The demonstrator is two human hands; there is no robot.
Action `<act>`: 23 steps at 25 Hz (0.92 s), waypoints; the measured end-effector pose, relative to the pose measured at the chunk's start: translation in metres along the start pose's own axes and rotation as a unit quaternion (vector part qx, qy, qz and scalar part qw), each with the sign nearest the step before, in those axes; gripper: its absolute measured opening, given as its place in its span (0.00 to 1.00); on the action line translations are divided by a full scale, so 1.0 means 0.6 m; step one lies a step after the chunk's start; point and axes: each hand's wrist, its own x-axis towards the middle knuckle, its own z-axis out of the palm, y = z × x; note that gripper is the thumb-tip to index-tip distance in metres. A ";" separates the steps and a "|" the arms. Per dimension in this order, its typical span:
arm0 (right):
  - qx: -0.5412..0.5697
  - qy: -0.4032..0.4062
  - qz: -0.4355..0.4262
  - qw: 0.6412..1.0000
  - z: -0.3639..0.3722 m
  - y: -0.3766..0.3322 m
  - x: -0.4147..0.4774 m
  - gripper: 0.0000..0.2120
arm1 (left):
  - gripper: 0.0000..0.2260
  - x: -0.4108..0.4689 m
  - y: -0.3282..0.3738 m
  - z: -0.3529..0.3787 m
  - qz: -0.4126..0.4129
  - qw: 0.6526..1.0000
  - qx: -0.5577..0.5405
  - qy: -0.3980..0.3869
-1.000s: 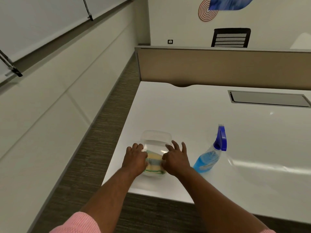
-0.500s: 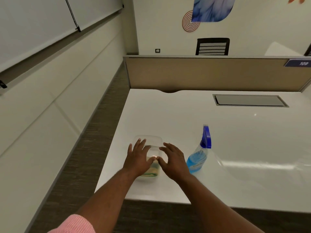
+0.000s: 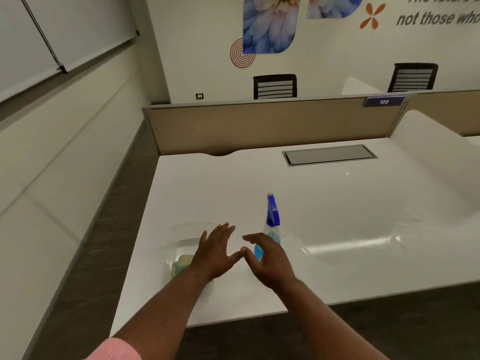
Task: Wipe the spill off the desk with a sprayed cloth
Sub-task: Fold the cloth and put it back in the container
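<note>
One head-worn view looks forward and down across the desk (image 3: 337, 203). The near edge lies close; the partition (image 3: 259, 126) stands far

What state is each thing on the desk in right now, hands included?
Left hand: open, fingers spread, holding nothing.
Right hand: open, empty, in front of the bottle.
Spray bottle: upright on the desk, blue liquid inside, not gripped.
Clear container: on the desk, no lid on it that I can see.
Cloth: folded, lying in the container.
Desk hatch: closed.
</note>
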 end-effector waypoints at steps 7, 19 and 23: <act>-0.001 0.135 0.045 0.990 -0.062 0.058 -0.003 0.15 | 0.41 0.037 0.083 0.051 -0.013 0.996 -0.061 -0.057; 0.019 -0.036 0.007 0.999 -0.051 0.114 0.105 0.30 | 0.23 0.061 0.119 0.080 -0.088 0.988 -0.123 0.029; -0.015 -0.073 -0.030 0.997 -0.052 0.122 0.125 0.25 | 0.25 0.048 0.131 0.081 -0.115 0.984 -0.120 0.062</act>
